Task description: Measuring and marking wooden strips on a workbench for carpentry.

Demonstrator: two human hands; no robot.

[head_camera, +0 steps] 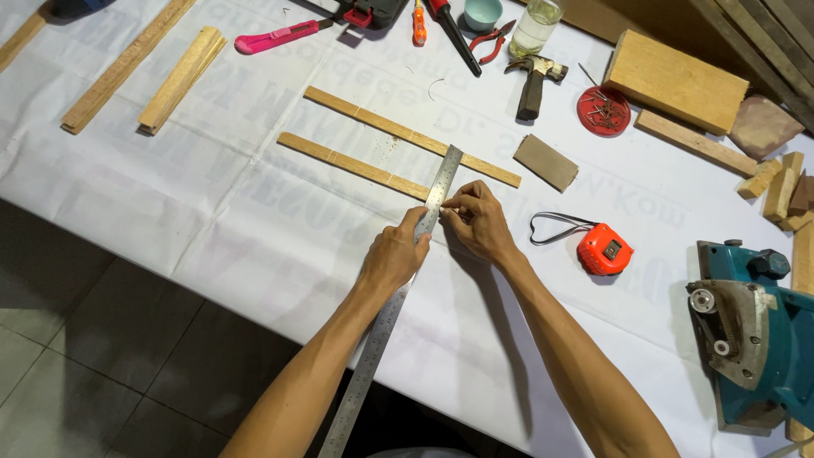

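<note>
A long steel ruler (381,331) lies diagonally across the white sheet, its far end crossing two thin wooden strips, the near strip (339,161) and the far strip (398,131). My left hand (394,254) presses down on the ruler near the end of the near strip. My right hand (479,222) is pinched beside the ruler's edge at that strip's end; something small may be in its fingers, but I cannot make it out.
An orange tape measure (604,249) lies right of my hands. A teal power planer (755,339) sits at the right edge. A sanding block (545,162), hammer (534,85), red nail lid (603,110), wood blocks (676,80), pink utility knife (275,36) and spare strips (182,80) lie further back.
</note>
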